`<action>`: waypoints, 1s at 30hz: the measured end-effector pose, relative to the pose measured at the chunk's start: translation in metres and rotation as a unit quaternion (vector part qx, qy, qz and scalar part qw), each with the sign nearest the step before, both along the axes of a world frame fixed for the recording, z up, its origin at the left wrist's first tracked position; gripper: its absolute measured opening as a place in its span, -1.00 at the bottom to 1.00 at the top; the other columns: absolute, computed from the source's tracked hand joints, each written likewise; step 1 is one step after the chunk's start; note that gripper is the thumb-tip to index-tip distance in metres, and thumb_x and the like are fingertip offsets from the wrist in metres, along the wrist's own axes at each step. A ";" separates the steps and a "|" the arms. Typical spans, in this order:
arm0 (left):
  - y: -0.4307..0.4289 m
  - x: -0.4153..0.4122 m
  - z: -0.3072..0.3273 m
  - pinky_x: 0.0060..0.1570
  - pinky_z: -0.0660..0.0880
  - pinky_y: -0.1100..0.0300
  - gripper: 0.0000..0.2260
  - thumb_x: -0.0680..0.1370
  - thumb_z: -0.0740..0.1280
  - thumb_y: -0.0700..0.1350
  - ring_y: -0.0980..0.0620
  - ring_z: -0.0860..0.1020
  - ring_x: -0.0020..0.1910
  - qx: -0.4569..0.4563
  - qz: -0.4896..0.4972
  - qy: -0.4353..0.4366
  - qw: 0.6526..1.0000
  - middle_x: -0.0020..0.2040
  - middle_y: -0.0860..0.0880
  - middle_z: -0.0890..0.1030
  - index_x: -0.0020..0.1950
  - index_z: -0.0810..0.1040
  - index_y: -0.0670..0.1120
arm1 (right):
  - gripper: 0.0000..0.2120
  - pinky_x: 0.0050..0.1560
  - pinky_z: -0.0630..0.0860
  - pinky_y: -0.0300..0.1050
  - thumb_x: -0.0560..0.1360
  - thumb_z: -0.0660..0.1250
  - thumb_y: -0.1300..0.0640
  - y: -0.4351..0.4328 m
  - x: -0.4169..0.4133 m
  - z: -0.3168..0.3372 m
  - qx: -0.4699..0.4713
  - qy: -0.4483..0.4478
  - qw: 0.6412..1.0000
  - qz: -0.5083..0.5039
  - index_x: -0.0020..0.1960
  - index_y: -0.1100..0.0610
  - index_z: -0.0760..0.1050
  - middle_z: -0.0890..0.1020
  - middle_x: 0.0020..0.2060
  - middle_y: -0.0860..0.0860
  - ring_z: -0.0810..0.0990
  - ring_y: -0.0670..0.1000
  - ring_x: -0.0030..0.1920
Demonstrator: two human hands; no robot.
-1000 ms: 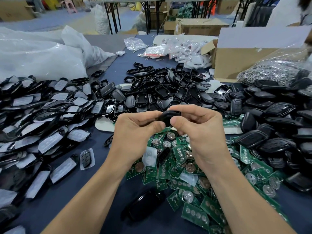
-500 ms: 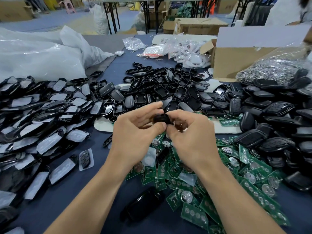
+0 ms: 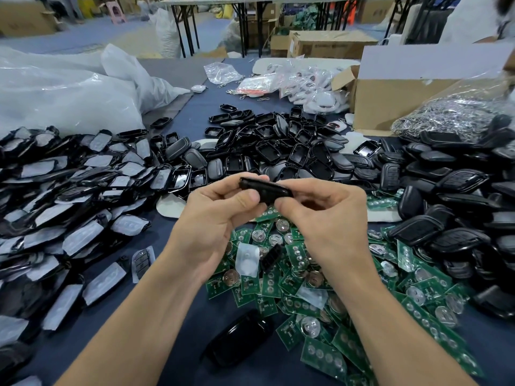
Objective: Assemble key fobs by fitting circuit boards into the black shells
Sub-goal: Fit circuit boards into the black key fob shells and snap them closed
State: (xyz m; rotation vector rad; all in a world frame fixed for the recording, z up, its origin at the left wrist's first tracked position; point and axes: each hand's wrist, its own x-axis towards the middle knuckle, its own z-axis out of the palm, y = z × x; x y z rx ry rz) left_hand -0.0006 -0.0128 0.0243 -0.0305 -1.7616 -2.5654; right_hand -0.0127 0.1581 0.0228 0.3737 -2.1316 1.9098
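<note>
Can't see inside the black shell (image 3: 264, 188). It's edge-on and fingers cover both ends, so no telling if a board's in there. It looks like smooth, rounded plastic. Left hand (image 3: 214, 218) pinches one end and right hand (image 3: 328, 227) the other, holding it up over the heap of flat green circuit boards (image 3: 315, 299) with round silver discs. Loads more empty shells (image 3: 278, 151) are piled behind on the dark blue surface (image 3: 167, 316).
</note>
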 end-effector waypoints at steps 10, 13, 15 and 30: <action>0.004 0.003 0.001 -0.01 0.64 0.22 -0.75 0.33 0.58 -0.23 0.00 0.74 0.04 -0.084 0.030 0.040 0.995 0.03 -0.05 0.77 -0.04 0.80 0.02 | -0.79 -0.23 0.62 -0.12 0.39 0.61 0.22 -0.002 0.001 -0.002 0.020 -0.008 1.000 0.022 -0.05 -0.03 0.77 0.71 -0.32 -0.08 0.65 -0.07 -0.30; 0.004 0.006 0.004 -0.02 0.64 0.21 -0.79 0.32 0.57 -0.18 -0.03 0.74 -0.02 -0.055 0.021 0.043 0.997 -0.02 -0.10 0.77 -0.06 0.80 0.00 | -0.80 -0.23 0.63 -0.04 0.40 0.59 0.24 0.000 0.001 0.002 -0.045 -0.033 0.996 0.068 -0.04 -0.01 0.77 0.69 -0.34 0.05 0.62 0.01 -0.31; 0.003 0.006 0.006 -0.02 0.63 0.22 -0.78 0.30 0.59 -0.16 -0.03 0.74 -0.05 -0.057 0.029 0.038 0.997 -0.04 -0.10 0.77 -0.08 0.80 -0.01 | -0.79 -0.24 0.62 -0.12 0.42 0.55 0.27 -0.001 0.003 0.002 -0.073 -0.043 0.993 0.086 -0.06 -0.02 0.77 0.70 -0.36 0.05 0.61 0.00 -0.33; 0.019 0.006 0.000 -0.13 0.60 0.30 -0.83 0.37 0.54 -0.32 0.05 0.72 -0.19 -0.073 0.121 0.021 0.990 -0.19 -0.09 0.76 -0.17 0.80 -0.05 | -0.82 -0.23 0.62 -0.18 0.45 0.52 0.26 -0.010 0.006 -0.003 -0.082 -0.071 0.994 0.035 -0.12 -0.03 0.77 0.74 -0.30 0.05 0.67 0.00 -0.31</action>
